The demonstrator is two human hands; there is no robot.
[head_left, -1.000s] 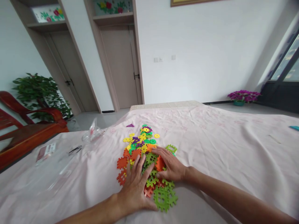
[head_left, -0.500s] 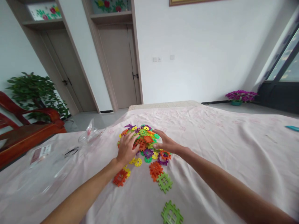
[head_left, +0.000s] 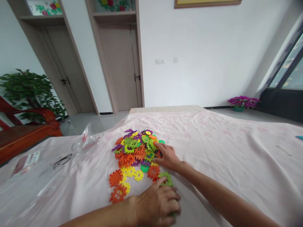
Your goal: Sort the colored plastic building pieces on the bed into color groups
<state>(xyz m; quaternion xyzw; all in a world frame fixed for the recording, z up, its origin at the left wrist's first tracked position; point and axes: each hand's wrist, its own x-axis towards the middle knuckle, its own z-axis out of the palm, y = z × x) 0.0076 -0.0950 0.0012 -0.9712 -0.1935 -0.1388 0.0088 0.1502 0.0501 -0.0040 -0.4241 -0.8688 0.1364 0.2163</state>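
A heap of colourful plastic interlocking pieces [head_left: 139, 152], in orange, green, yellow and purple, lies on the pink-white cloth. My right hand [head_left: 167, 157] rests along the heap's right edge, thumb and fingers apart and curved against it. Closer to me, my left hand [head_left: 159, 201] is spread palm down, its fingers slightly smeared by motion. A light green square piece [head_left: 167, 179] shows just beyond its index finger. Another green piece is mostly hidden beneath its fingers. Left of this hand lie orange square pieces [head_left: 117, 193] and yellow round pieces [head_left: 138, 175].
Clear plastic packaging [head_left: 86, 140], a dark-framed pair of glasses [head_left: 62, 160] and a flat plastic bag [head_left: 30, 195] lie on the cloth [head_left: 213, 151] at left. A red wooden chair [head_left: 47, 119] stands beyond. A blue object [head_left: 299, 137] lies at far right.
My left hand has left the heap's left side and come toward me, over the green pieces. The heap is more gathered toward me and left; my right hand stays at its right edge.
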